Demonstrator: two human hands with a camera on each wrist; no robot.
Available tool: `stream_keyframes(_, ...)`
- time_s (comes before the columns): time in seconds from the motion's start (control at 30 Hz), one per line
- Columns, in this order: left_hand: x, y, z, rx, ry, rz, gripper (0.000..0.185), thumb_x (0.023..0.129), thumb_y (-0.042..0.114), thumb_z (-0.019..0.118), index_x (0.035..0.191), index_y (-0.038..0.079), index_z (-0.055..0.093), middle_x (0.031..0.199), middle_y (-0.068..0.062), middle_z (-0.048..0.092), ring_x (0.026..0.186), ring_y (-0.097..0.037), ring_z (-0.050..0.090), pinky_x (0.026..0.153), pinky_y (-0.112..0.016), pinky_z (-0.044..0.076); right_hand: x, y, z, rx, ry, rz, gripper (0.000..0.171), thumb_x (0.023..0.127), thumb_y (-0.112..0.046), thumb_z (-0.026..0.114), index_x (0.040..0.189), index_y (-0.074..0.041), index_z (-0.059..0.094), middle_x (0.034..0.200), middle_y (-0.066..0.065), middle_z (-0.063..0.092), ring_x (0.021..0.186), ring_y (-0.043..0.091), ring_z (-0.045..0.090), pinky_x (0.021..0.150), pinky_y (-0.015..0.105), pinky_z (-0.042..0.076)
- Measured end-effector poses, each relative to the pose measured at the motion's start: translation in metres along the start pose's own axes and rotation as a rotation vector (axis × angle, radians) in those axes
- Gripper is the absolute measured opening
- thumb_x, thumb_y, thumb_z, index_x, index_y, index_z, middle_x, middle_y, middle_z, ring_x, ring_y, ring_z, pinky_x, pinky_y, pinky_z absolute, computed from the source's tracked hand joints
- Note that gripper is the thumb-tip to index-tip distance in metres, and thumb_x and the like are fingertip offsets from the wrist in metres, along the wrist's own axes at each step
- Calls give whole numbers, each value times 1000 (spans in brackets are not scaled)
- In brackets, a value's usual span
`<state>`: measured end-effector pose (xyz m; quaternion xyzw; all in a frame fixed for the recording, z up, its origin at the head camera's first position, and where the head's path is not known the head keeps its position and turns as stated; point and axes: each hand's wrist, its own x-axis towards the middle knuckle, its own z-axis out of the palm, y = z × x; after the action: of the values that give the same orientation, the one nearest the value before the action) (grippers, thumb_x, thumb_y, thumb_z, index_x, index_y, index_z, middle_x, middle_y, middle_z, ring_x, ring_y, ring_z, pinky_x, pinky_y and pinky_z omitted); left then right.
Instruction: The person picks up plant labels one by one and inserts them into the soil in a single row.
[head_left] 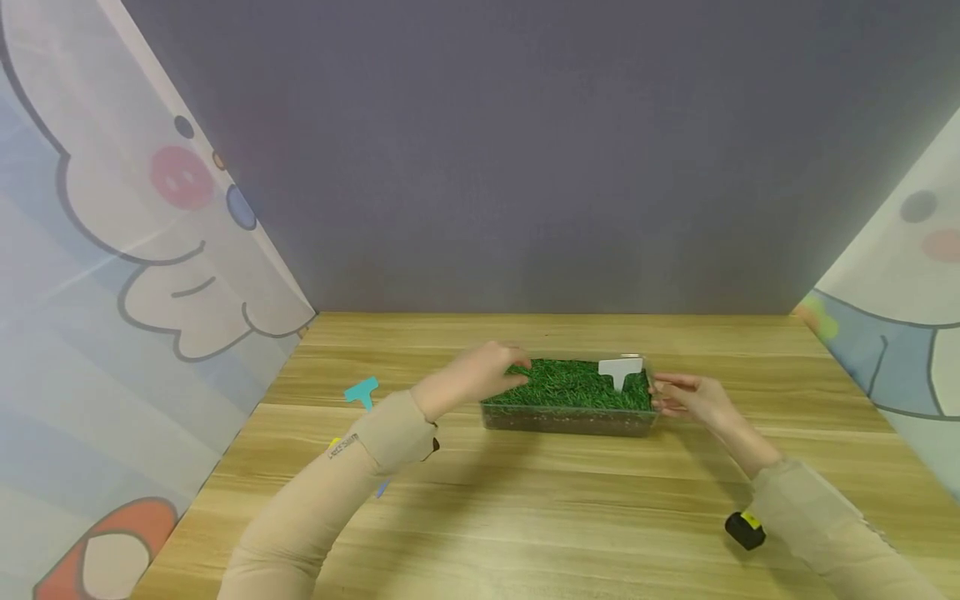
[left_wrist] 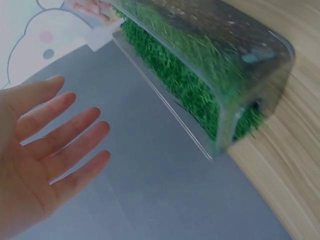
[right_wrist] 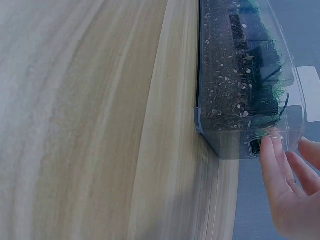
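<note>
Both hands flank a clear grass tray [head_left: 567, 417], its long axis left-right: left hand [head_left: 480, 372] open over one end, right hand [head_left: 688, 397] open, fingertips touching the other.

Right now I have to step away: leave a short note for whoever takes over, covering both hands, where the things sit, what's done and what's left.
Left hand: open, fingers straight, above the left end of the grass tray, no grip on anything.
Right hand: open, fingertips touching the tray's right end wall.
Tray sits mid-table.
Done: white T-shaped tag stands in the grass near the right end.
Left: teal tag lies on the table to the left, apparently not yet planted.
</note>
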<state>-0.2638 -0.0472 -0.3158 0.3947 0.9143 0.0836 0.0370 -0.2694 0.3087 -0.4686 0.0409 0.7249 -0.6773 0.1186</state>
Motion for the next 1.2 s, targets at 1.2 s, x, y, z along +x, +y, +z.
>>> stream_keyframes(1.2, -84, -62, 17, 34, -149, -95, 22, 75, 2, 67, 96, 3, 65, 94, -6, 63, 83, -21, 60, 67, -29, 49, -5, -5, 2, -16, 4, 4, 100, 58, -53, 73, 129, 6, 35, 88, -6, 66, 81, 15, 64, 74, 29, 50)
